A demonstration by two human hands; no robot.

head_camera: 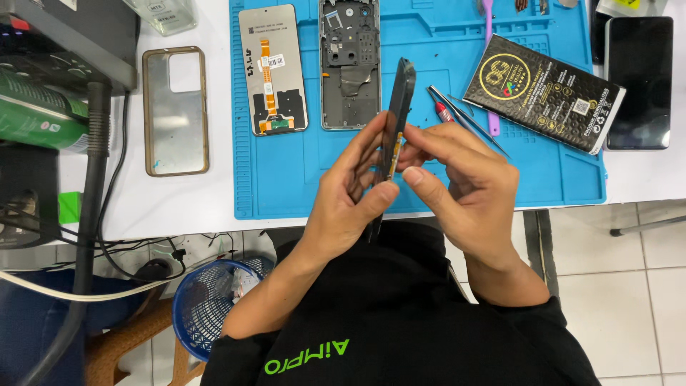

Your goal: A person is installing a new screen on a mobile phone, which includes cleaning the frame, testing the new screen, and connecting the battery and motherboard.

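My left hand [350, 196] and my right hand [464, 179] together hold a dark phone body [399, 107] edge-on above the blue work mat [286, 179]. The left fingers and thumb clamp its lower part. The right hand's thumb and fingertips press on its side, where small gold parts show. On the mat behind it lie a phone screen panel [273, 68] with an orange flex cable and a silver phone frame [349, 64].
Tweezers [464, 118] and a red-tipped tool [444, 111] lie on the mat beside a black box [543, 93]. A clear phone case [175, 111] rests on the white table at left, a dark phone [638, 82] at right. A blue wastebasket [207, 300] stands below.
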